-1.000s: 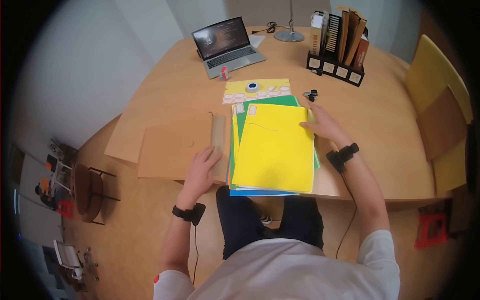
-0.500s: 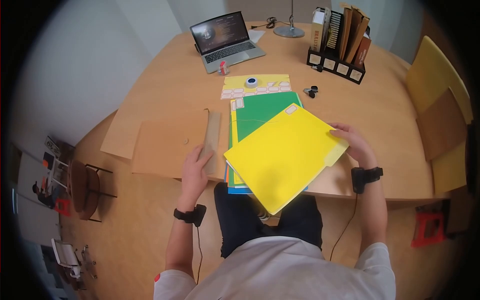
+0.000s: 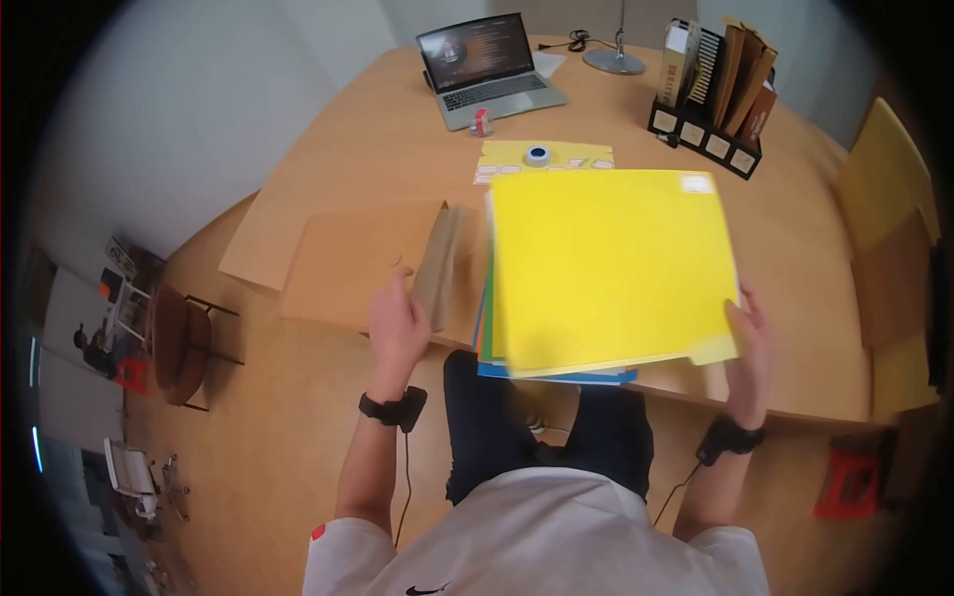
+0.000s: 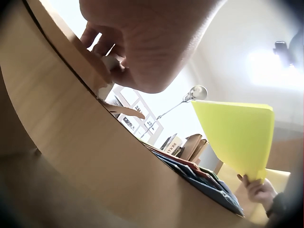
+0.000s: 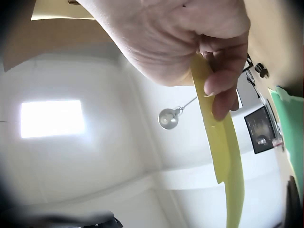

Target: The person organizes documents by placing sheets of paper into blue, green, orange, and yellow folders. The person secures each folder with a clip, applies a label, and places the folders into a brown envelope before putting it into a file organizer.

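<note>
My right hand [image 3: 752, 353] pinches a yellow file folder [image 3: 616, 268] by its right edge, near the tab. In the left wrist view the folder [image 4: 237, 135] stands raised above the table edge. Beneath it in the head view is a stack of folders; a blue one [image 3: 556, 377] and a green edge show, the rest hidden. My left hand [image 3: 400, 323] is at the lower right of a brown paper envelope [image 3: 348, 263], its fingers bent at the envelope's open side. That side's upper layer stands lifted from the pale strip [image 3: 437, 283].
A yellow label sheet [image 3: 492, 154] with a round white object [image 3: 538, 155] on it lies behind the folders. Farther back are a laptop [image 3: 497, 79], a small red-and-white item [image 3: 482, 122], a lamp base [image 3: 614, 62] and a black file rack [image 3: 704, 141]. A yellow chair [image 3: 884, 159] stands right.
My right hand has taken the yellow folder off the stack, swung it round and raised it, so its label is now at the top right. The envelope's open side stands wider.
</note>
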Motion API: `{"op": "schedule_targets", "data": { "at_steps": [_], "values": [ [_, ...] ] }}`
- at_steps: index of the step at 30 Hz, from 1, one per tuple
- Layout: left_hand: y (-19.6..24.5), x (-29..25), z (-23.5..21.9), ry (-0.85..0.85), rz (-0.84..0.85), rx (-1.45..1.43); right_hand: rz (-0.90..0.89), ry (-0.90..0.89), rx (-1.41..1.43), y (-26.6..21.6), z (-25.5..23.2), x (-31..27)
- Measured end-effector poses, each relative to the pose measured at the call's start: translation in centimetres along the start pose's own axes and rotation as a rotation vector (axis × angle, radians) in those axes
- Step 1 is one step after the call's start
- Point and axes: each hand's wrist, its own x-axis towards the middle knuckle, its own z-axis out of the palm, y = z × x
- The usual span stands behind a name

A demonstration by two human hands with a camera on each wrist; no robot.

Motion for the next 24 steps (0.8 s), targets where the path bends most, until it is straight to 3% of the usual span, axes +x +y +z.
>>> {"op": "schedule_targets", "data": {
  "at_steps": [5, 9, 15, 18, 24],
  "values": [
    [0.1, -0.4, -0.2, 0.038, 0.005, -0.166, 0.136, -0.22, -0.005, 4.0, 4.5, 0.7],
    [0.2, -1.0, -1.0, 0.0, -0.001, -0.402, 0.098, -0.158, -0.068, 4.2, 8.3, -0.1],
    [-1.1, -0.5, -1.4, -0.188, -0.102, -0.879, 0.097, -0.164, -0.134, 4.6, 10.7, -1.0],
    [-0.6, -0.4, -1.7, -0.22, -0.079, -0.957, 0.065, -0.161, -0.151, 5.1, 12.1, -1.7],
    [-0.7, -0.7, -2.2, -0.343, -0.053, -0.827, -0.1, -0.211, -0.183, 7.5, 13.3, -2.3]
  ]
}}
